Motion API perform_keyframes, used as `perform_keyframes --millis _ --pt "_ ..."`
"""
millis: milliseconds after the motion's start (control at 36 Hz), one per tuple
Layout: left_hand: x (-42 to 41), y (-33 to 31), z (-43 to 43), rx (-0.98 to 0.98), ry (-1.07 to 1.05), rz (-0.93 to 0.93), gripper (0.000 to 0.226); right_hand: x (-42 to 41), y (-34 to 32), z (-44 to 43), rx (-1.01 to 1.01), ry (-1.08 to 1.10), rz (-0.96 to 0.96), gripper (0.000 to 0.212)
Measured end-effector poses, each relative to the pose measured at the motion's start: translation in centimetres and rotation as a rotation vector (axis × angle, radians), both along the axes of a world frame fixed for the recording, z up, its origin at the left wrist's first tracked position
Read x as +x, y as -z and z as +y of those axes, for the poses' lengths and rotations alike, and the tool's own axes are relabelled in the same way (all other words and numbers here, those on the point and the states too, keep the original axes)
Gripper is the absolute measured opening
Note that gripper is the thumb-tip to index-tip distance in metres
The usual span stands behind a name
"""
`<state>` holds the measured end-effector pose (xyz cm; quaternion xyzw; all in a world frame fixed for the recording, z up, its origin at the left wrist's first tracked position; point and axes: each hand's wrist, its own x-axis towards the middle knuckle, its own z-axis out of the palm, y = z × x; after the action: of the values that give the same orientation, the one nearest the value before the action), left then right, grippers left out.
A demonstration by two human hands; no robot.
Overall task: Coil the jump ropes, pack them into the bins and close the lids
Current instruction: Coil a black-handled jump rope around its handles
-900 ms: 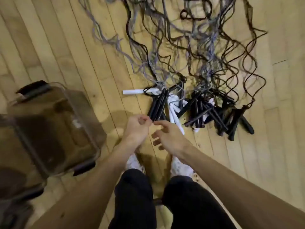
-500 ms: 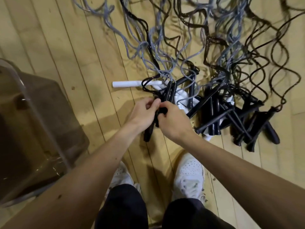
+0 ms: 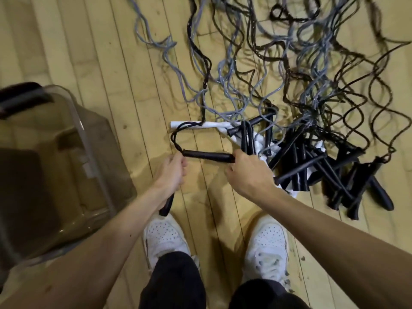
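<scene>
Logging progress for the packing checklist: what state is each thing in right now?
Clear plastic bin: open, lid off.
Black jump rope grip: held at one end by right hand.
Second black grip: gripped in left hand.
Grey and black ropes: tangled, uncoiled.
Pile of black grips: lying on floor.

Bin [image 3: 66, 166] left of shoes [image 3: 166, 237]; ropes [image 3: 278, 85] ahead.
</scene>
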<state>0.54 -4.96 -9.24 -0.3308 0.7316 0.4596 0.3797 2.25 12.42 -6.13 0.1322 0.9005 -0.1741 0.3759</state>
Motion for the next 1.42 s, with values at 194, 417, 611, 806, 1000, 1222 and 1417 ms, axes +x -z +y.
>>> perform_keyframes --millis 194,417,611,806,1000,1222,1417 --pt "0.5 -1.1 0.6 0.04 -0.083 0.03 0.03 0.6 2.0 -2.7 0.014 -0.329 0.063 0.032" --pt "-0.3 -5.1 1.7 0.163 -0.097 0.095 0.034 0.6 -1.8 -3.4 -0.761 0.421 -0.304 0.01" --pt "-1.6 -15.0 1.8 0.268 0.084 0.323 0.026 -1.4 -11.8 -2.0 -1.084 0.755 -0.318 0.059" --pt "-1.9 -31.9 3.4 0.223 0.196 0.664 0.027 -3.2 -28.3 -1.7 -1.093 0.632 -0.117 0.071" --pt "-0.3 -48.3 5.5 0.019 0.191 1.1 0.042 -1.5 -47.3 -2.3 -1.195 0.534 0.211 0.069" --pt "5.7 -64.6 7.1 0.164 0.045 1.48 0.032 4.6 -62.8 -0.9 -1.278 0.357 0.489 0.083" --pt "11.8 -71.5 8.3 0.205 0.126 1.544 0.055 11.6 -70.1 1.9 -1.331 0.217 0.557 0.088"
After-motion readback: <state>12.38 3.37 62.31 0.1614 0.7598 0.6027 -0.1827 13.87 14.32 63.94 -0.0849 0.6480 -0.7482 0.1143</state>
